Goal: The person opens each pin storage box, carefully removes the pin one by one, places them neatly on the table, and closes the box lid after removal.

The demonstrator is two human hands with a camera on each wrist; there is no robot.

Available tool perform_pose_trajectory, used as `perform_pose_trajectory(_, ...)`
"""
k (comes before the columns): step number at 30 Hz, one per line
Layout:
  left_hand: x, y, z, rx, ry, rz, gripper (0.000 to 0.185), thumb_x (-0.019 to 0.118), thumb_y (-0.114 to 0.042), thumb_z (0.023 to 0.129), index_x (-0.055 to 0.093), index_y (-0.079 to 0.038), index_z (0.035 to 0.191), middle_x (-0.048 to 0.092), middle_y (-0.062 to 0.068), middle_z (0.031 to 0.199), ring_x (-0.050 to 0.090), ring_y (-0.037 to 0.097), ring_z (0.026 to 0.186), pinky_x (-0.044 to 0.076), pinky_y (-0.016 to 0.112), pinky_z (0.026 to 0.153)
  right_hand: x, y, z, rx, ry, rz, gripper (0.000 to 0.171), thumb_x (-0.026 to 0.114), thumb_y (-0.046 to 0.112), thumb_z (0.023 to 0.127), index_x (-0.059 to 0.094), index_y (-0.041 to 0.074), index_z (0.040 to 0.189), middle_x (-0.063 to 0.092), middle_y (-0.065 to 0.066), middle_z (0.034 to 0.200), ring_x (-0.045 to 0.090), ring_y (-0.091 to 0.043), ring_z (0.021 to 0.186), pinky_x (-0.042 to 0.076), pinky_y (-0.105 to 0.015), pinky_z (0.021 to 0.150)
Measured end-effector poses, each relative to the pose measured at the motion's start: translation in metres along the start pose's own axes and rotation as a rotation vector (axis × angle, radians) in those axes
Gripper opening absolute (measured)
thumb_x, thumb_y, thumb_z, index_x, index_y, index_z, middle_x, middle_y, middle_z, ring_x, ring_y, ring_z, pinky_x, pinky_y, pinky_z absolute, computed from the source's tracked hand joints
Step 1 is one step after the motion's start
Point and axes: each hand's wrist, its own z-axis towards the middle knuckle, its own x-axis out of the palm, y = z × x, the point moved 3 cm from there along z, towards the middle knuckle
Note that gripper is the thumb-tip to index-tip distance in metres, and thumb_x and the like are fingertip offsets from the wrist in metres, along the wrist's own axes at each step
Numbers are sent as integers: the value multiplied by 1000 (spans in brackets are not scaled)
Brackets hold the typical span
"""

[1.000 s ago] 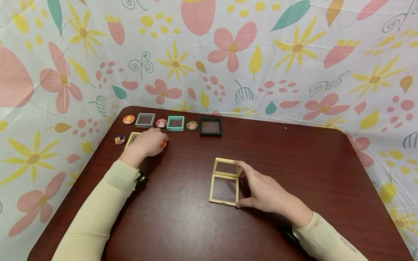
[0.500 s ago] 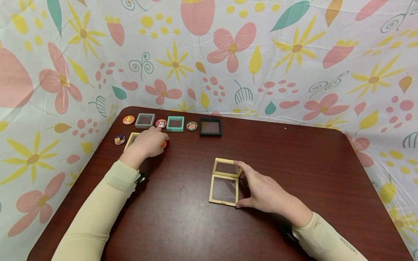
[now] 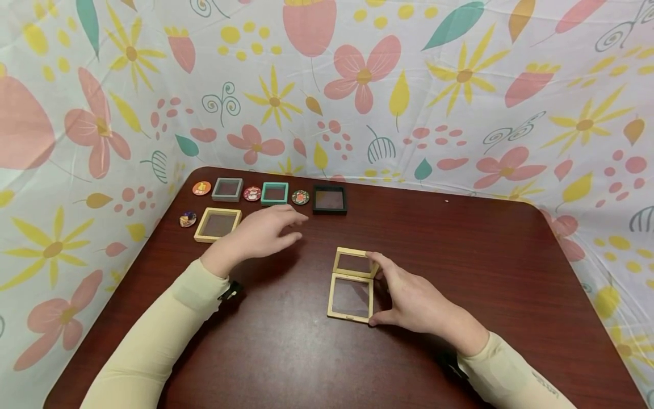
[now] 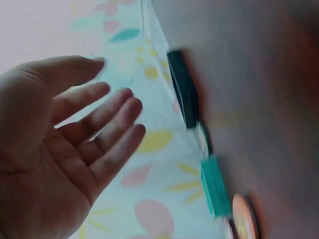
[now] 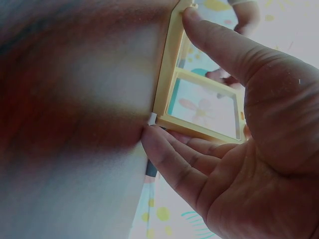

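Right hand (image 3: 414,298) grips open yellow case (image 3: 352,284) | left hand (image 3: 263,233) open, empty | yellow frame (image 3: 217,224), badges behind

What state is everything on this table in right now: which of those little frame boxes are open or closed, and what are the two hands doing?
Yellow hinged frame box: open, both halves spread on the table.
Right hand: holds that box's right edge.
Left hand: open, above the table, holding nothing visible.
Second yellow frame box: closed, flat.
Grey box, teal box, black box: closed, in a row.
Round badges: lying flat, untouched.
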Motion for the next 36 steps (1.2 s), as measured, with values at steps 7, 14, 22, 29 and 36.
perform_pose_trajectory(7,27,-26,8,-38,30,-302,47,65,-42,114,71,-10,148,73,2,133,70,14,116,56,43,102,-1,0,0,5,6,-2,132,108,44,72,25,15,170,68,-3,121,66,-12,93,54,-32,72)
perform_pose_trajectory(14,54,-41,13,-130,124,-482,59,44,-55,119,70,-11,149,78,3,118,73,15,109,55,45,104,-1,0,1,-1,4,-1,132,108,43,71,25,15,170,68,-4,122,65,-12,91,54,-31,70)
perform_pose_trajectory(22,67,-48,20,-210,208,-588,73,34,-66,117,71,-11,147,79,4,113,77,23,97,61,38,89,-1,0,0,3,9,7,131,108,43,72,26,15,170,69,-3,121,66,-12,91,54,-31,71)
perform_pose_trajectory(29,70,-50,26,-236,276,-601,70,36,-64,117,80,-12,132,77,1,113,76,22,101,62,35,85,-1,-1,-1,-39,-19,33,132,107,45,72,25,15,171,68,-5,120,63,-12,87,53,-31,67)
perform_pose_trajectory(36,70,-50,26,-202,320,-578,67,37,-62,118,79,-14,138,77,1,119,75,22,102,61,36,88,3,-6,-2,-91,-58,30,132,104,53,75,23,17,173,67,-4,115,60,-7,84,51,-31,64)
